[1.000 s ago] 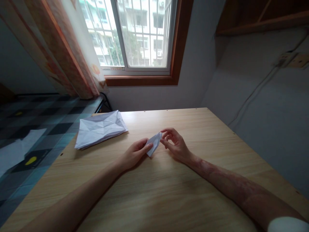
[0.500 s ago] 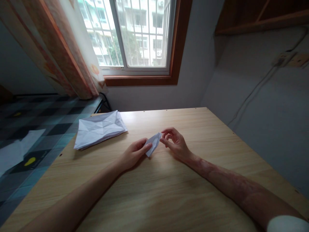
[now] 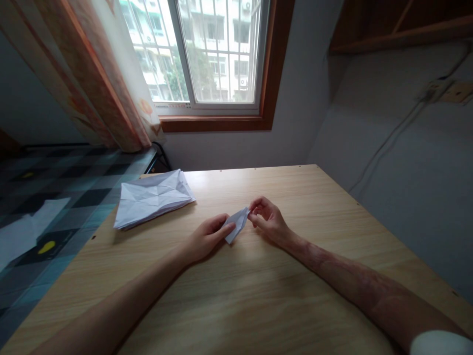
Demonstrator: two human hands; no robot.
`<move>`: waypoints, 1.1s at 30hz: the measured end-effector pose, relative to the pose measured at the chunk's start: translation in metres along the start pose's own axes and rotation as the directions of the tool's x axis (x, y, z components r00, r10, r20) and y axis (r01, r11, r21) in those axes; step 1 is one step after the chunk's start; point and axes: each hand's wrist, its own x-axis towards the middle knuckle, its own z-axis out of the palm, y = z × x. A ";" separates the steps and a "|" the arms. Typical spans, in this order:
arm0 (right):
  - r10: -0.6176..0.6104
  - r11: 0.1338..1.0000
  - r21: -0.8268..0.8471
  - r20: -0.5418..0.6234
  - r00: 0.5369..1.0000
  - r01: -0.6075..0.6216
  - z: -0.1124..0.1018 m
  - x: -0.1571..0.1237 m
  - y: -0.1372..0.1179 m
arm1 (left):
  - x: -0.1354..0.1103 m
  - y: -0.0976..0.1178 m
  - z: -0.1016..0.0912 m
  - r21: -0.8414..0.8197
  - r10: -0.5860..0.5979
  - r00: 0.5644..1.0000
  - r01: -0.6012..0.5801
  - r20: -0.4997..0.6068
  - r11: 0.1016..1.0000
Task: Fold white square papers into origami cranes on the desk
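A small folded piece of white paper [image 3: 237,223] sits between both hands near the middle of the wooden table [image 3: 258,305]. My left hand [image 3: 207,240] presses its near end down with closed fingers. My right hand [image 3: 268,220] pinches the paper's far tip, fingers curled together. The paper lies low, close to the table top.
A pile of creased white sheets [image 3: 151,197] lies at the table's back left. To the left stands a bed with a chequered cover [image 3: 55,207] and loose paper [image 3: 22,234] on it. A curtain [image 3: 99,69] and window [image 3: 210,54] are behind; the grey wall runs along the right.
The paper has dropped a little and tilted flatter. My right fingers have closed in on its far tip. My left hand has hardly moved.
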 end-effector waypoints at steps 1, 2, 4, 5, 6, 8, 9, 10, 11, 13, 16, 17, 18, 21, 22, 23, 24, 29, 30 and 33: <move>0.004 1.000 -0.009 0.009 1.000 -0.004 0.000 0.000 0.000 | 0.000 0.000 0.000 0.009 -0.002 1.000 0.001 0.007 1.000; 0.004 1.000 -0.027 0.015 1.000 -0.003 0.000 0.000 -0.001 | 0.000 0.000 0.000 0.016 -0.001 1.000 0.001 0.010 1.000; -0.010 0.997 -0.078 0.013 1.000 0.010 0.000 0.000 -0.003 | 0.000 -0.001 -0.001 0.030 0.005 1.000 -0.005 0.009 1.000; -0.023 0.994 -0.104 0.007 1.000 0.023 0.000 0.000 -0.005 | 0.000 -0.001 -0.001 0.034 0.010 1.000 -0.010 0.004 0.999; -0.039 0.991 -0.128 0.002 0.999 0.039 0.000 0.000 -0.007 | 0.001 -0.001 -0.001 0.037 0.015 1.000 -0.015 0.000 0.999; -0.073 0.983 -0.170 -0.002 0.997 0.071 0.001 -0.001 -0.011 | 0.001 0.000 -0.001 0.035 0.022 1.000 -0.022 -0.009 0.999; -0.091 0.979 -0.184 0.002 0.996 0.090 0.001 -0.001 -0.013 | 0.001 0.000 -0.001 0.030 0.023 1.000 -0.022 -0.016 0.999; -0.106 0.975 -0.195 0.010 0.994 0.106 0.001 -0.002 -0.015 | 0.001 0.001 -0.001 0.027 0.023 1.000 -0.023 -0.021 0.999; -0.120 0.972 -0.204 0.018 0.993 0.121 0.002 -0.002 -0.016 | 0.001 0.001 -0.001 0.026 0.025 0.999 -0.024 -0.026 0.999; -0.138 0.966 -0.216 0.032 0.990 0.141 0.002 -0.003 -0.018 | 0.001 0.002 0.000 0.037 0.033 0.999 -0.032 -0.035 0.999; -0.133 0.964 -0.229 0.031 0.991 0.136 0.001 -0.004 -0.016 | 0.000 0.002 0.000 0.076 0.044 0.998 -0.040 -0.047 0.996; -0.122 0.965 -0.231 0.022 0.992 0.124 0.001 -0.004 -0.015 | 0.000 0.002 0.000 0.087 0.047 0.998 -0.042 -0.050 0.995; -0.107 0.968 -0.229 0.012 0.994 0.107 0.001 -0.004 -0.013 | 0.000 0.002 0.001 0.095 0.049 0.997 -0.044 -0.053 0.994; -0.061 0.982 -0.177 -0.005 0.998 0.060 0.001 -0.003 -0.007 | -0.001 0.002 0.002 0.115 0.058 0.997 -0.051 -0.056 0.992; -0.049 0.988 -0.144 -0.002 0.999 0.048 0.001 -0.003 -0.004 | -0.001 0.002 0.003 0.120 0.061 0.997 -0.055 -0.054 0.991; -0.040 0.993 -0.110 -0.001 0.999 0.039 0.001 -0.003 -0.002 | -0.002 0.002 0.003 0.121 0.065 0.997 -0.059 -0.048 0.991; -0.033 0.996 -0.080 -0.003 0.999 0.033 0.002 -0.003 0.000 | -0.002 0.003 0.004 0.120 0.069 0.997 -0.064 -0.040 0.991; -0.042 0.998 -0.047 -0.033 0.999 0.041 0.003 -0.003 0.005 | -0.002 0.004 0.006 0.092 0.071 0.997 -0.068 -0.034 0.993; -0.042 0.998 -0.047 -0.034 0.999 0.040 0.004 -0.003 0.005 | -0.002 0.005 0.006 0.085 0.066 0.997 -0.062 -0.035 0.994; -0.026 0.999 -0.039 -0.035 0.999 0.024 0.004 -0.003 0.006 | -0.002 0.006 0.006 0.077 0.049 0.998 -0.046 -0.041 0.996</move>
